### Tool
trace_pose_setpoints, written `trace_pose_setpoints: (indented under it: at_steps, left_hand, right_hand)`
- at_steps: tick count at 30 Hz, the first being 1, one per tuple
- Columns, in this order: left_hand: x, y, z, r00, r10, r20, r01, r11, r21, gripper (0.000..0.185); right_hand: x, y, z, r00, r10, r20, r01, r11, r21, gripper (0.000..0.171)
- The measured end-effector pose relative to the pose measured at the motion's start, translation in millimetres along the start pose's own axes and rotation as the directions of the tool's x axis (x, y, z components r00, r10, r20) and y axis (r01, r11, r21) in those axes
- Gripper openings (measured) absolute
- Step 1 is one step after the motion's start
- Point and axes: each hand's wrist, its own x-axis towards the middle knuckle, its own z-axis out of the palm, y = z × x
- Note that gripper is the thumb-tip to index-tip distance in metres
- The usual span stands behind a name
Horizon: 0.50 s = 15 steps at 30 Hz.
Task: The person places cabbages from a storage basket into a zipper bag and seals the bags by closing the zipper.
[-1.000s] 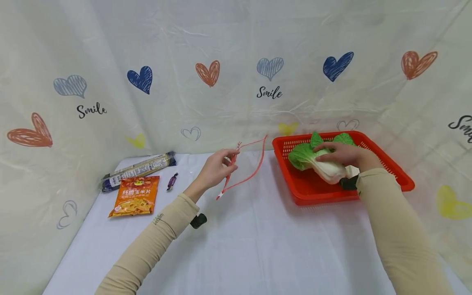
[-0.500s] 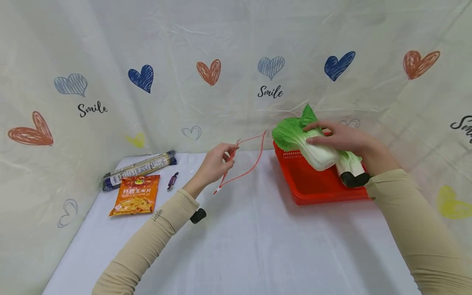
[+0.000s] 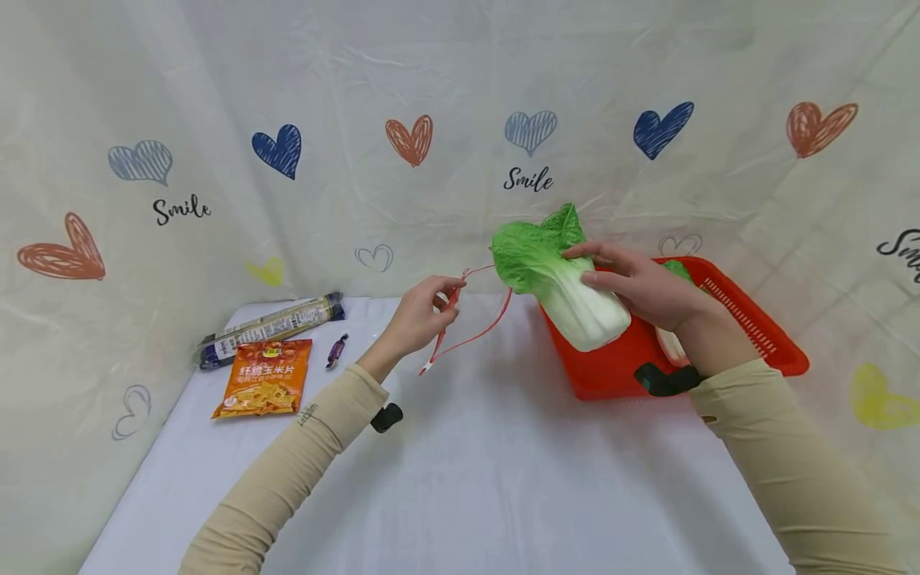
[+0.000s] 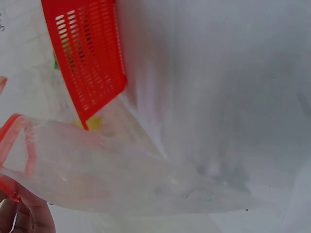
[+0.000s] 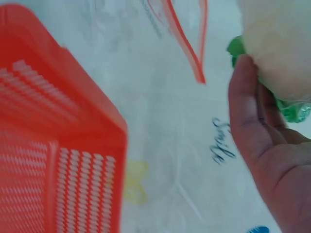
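My left hand (image 3: 420, 315) pinches the red-edged mouth of a clear plastic bag (image 4: 121, 174), and the bag's mouth stands spread toward the right. In the left wrist view the see-through body of the bag hangs away from the fingers. My right hand (image 3: 650, 287) grips a Chinese cabbage (image 3: 575, 299) by its white stalk, thumb on one side and fingers on the other. The cabbage is in the air, its green leaves pointing left and overlapping the bag's red edge in the head view. A second cabbage (image 3: 672, 345) lies in the red basket (image 3: 589, 379), partly hidden behind my right hand.
On the left of the white table lie an orange snack packet (image 3: 266, 379), a long dark-ended package (image 3: 276, 326) and a small purple wrapped candy (image 3: 336, 351). A pale curtain (image 3: 460, 208) printed with hearts stands behind the table.
My right hand has lifted the cabbage out of the basket and carried it left toward the bag's mouth. The left hand has risen slightly, still pinching the bag.
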Motion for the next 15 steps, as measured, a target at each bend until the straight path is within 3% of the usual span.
trace_pose_setpoints:
  at_steps: [2,8,15]
  left_hand:
    - [0.4,-0.2,0.6,1.0,-0.011,0.005,0.011,1.0,-0.009,0.041]
    - [0.7,0.2,2.8,0.999,-0.037,0.018,0.038,0.998,-0.048,0.043]
    - [0.4,-0.6,2.5,0.991,-0.122,0.049,0.129,0.978,-0.162,0.041]
  right_hand:
    - [2.2,6.7,5.6,0.998,-0.04,0.043,0.036,0.996,0.082,0.035]
    - [10.5,26.2,24.1,0.989,-0.117,0.095,0.097,0.977,0.191,0.034]
    - [21.3,39.8,38.7,0.986,-0.069,0.152,0.038,0.979,0.2,0.036]
